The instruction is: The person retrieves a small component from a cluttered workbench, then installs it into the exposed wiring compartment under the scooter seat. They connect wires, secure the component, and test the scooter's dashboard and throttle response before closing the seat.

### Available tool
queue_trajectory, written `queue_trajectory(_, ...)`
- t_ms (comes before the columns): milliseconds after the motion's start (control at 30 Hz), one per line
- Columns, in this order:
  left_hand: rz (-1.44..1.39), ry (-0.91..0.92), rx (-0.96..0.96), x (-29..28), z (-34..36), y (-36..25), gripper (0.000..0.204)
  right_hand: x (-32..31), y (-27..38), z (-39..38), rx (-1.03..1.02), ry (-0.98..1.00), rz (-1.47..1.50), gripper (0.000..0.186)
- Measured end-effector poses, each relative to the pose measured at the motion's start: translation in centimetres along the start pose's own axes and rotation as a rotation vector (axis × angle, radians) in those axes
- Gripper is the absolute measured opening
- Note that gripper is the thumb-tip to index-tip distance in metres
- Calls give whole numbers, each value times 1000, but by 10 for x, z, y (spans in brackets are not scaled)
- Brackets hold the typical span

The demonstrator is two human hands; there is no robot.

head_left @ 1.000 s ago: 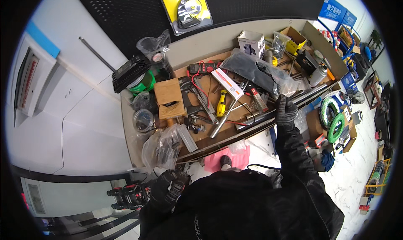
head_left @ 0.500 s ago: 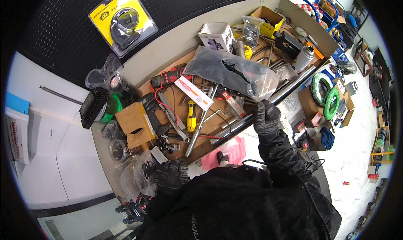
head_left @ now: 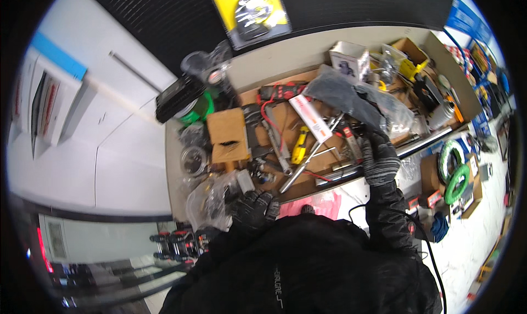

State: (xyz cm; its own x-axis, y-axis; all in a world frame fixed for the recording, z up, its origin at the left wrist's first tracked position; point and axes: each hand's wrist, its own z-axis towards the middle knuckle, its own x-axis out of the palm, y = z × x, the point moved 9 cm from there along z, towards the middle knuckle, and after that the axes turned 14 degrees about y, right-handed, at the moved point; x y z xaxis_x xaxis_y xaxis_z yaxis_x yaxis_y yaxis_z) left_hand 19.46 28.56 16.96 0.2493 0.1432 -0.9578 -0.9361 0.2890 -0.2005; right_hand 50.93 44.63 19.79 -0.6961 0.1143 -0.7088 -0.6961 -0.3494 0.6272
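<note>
My right hand, in a black and grey knit glove, reaches over the tray's front edge with its fingers stretched forward. Its fingertips are at the near edge of a clear plastic bag with something dark inside, and partly blend into it. Just left of them lies a narrow red and white package. My left hand, gloved alike, rests at the tray's front left edge, fingers apart, holding nothing visible. Beside it are a crumpled clear bag and a small pale box.
The shallow tray holds a yellow-handled tool, a socket wrench, a white and orange box, a red multimeter, an open cardboard box and a spray can. Green rings lie right of it.
The view has shifted, so the tray sits farther right. My right hand has moved from the front rim inward over the tray, its fingers extending. My left hand stays near the front left edge.
</note>
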Motion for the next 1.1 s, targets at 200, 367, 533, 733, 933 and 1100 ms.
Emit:
queue_trajectory(200,326,-537,-48,-114,-44,2,36,7,-3,-2,3,18,-222,28)
queue_trajectory(367,300,-156,-488,-174,-66,59,44,7,-4,-4,18,11,-226,28)
queue_trajectory(533,340,76,-466,-159,-67,70,28,8,-14,-4,29,9,-179,34)
queue_trajectory(733,171,408,-241,-106,-60,52,22,10,-19,-6,29,8,-237,34)
queue_trajectory(933,540,175,-291,-164,-22,91,39,6,-16,-7,20,-11,-200,32)
queue_trajectory(1100,741,755,-586,-115,-9,156,49,2,-8,-6,-3,-3,-166,32)
